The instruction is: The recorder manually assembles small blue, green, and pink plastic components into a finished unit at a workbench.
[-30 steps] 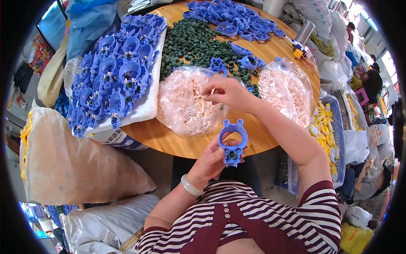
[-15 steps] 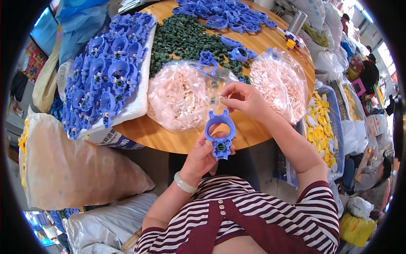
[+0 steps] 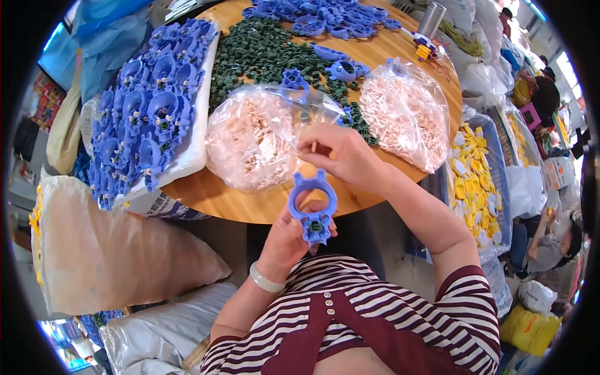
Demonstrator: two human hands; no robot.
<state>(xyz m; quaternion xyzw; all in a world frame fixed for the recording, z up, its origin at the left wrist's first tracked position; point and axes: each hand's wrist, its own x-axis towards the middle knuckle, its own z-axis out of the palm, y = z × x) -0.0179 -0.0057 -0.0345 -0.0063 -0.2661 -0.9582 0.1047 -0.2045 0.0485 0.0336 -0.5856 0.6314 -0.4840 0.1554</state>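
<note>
My left hand (image 3: 281,240) is closed round the lower part of a blue plastic ring piece (image 3: 312,216) with two small ears on top. A dark green piece (image 3: 317,226) sits in the small frame below its ring. Just above and to the right, my right hand (image 3: 344,156) has its thumb and fingertips pinched together; whatever lies between them is hidden or too small to make out. Those fingers are beside the near right edge of a clear bag (image 3: 247,144) full of small pale pink pieces. A second such bag (image 3: 406,119) lies farther right.
Dark green pieces (image 3: 262,56) are heaped on the round wooden table (image 3: 250,206), with blue pieces (image 3: 325,19) behind. A white foam tray (image 3: 199,140) holds assembled blue pieces at left. A metal cylinder (image 3: 431,20) stands far right; a crate of yellow pieces (image 3: 475,187) is beside the table.
My right hand has moved left and slightly down toward the near bag, its fingers more curled. The blue ring piece in my left hand has shifted slightly left and down; the view has shifted too.
</note>
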